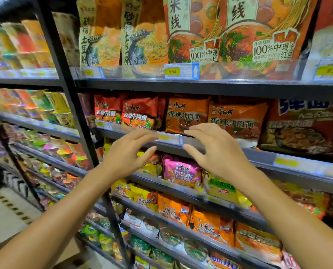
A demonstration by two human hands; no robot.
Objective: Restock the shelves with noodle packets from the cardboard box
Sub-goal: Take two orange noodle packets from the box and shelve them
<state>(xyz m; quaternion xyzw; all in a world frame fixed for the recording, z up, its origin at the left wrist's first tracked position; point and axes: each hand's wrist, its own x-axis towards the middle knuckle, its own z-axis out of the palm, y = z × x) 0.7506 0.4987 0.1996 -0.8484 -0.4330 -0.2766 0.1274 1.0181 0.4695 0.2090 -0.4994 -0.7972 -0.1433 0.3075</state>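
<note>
Your left hand (131,152) and right hand (213,150) are both empty, fingers spread and loosely bent, raised in front of the shelf (259,152) edge. Orange packets (237,121) stand upright on that shelf just behind your right fingertips, faces out toward you, long axis across the shelf. Red packets (137,113) stand to their left.
</note>
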